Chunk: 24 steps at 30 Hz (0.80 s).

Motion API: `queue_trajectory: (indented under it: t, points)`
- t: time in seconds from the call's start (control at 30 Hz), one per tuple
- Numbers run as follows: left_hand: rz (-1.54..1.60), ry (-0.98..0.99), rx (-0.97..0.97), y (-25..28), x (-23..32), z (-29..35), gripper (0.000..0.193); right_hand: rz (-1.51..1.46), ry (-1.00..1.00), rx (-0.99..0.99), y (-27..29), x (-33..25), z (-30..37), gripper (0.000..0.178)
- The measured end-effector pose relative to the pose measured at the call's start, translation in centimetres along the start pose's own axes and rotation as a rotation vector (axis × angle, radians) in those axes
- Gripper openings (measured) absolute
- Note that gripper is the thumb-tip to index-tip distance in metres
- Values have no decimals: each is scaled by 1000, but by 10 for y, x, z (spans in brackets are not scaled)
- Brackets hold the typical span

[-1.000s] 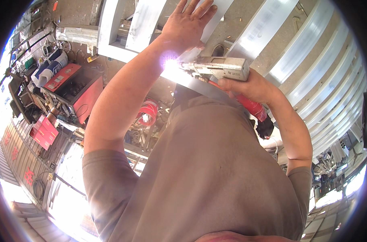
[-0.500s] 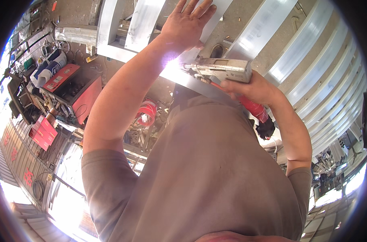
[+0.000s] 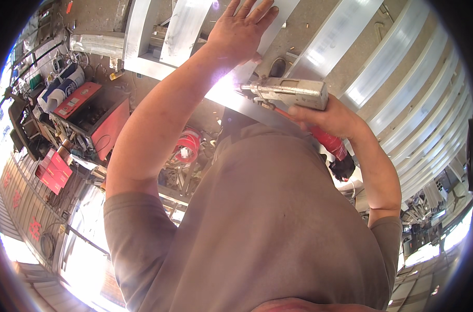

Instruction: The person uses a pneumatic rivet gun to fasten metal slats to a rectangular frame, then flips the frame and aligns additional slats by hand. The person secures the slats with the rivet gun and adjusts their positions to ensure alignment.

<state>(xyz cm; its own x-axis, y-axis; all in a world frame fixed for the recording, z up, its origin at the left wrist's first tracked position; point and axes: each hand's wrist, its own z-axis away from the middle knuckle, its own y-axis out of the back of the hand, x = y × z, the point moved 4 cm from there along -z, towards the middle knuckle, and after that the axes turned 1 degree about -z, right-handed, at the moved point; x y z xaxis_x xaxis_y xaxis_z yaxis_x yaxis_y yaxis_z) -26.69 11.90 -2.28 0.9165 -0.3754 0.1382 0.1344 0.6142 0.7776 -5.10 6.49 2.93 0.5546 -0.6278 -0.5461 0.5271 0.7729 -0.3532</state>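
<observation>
My right hand (image 3: 333, 118) is wrapped round the red grip of a welding gun (image 3: 293, 91) with a worn silver body. Its nozzle points left, and a white arc glare (image 3: 227, 87) burns at the tip. The glare lies on a pale metal crosspiece (image 3: 152, 68) and washes out the spot beneath it. Farther ahead, my left hand (image 3: 239, 32) rests palm down on a long silver metal bar (image 3: 280, 26), its fingers spread and nothing in them. My left forearm passes just left of the glare.
Several silver bars (image 3: 340, 36) run in a spaced row to the right. At left stands a red, open-topped metal cabinet (image 3: 111, 127). A red round container (image 3: 189, 143) sits among scraps near my left elbow. A dark shoe (image 3: 278, 67) shows between bars.
The welding gun and my right hand have shifted slightly right and nearer, and the arc glare has moved with them. My left hand stays in place.
</observation>
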Motion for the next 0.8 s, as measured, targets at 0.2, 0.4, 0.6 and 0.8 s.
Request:
queue_trajectory:
  t: [0.2,0.4,0.6,0.8]
  points:
    - [-26,-25,114,0,0,4,120,-27,-24,-21,1,1,4,65]
    - [43,-33,188,-6,-2,4,107,-32,-17,-27,2,4,5,66]
    - [308,-34,330,-12,-8,-2,86,-27,-21,-14,4,7,8,63]
    - [410,-33,377,-14,-10,-4,76,2,-47,-6,5,11,11,65]
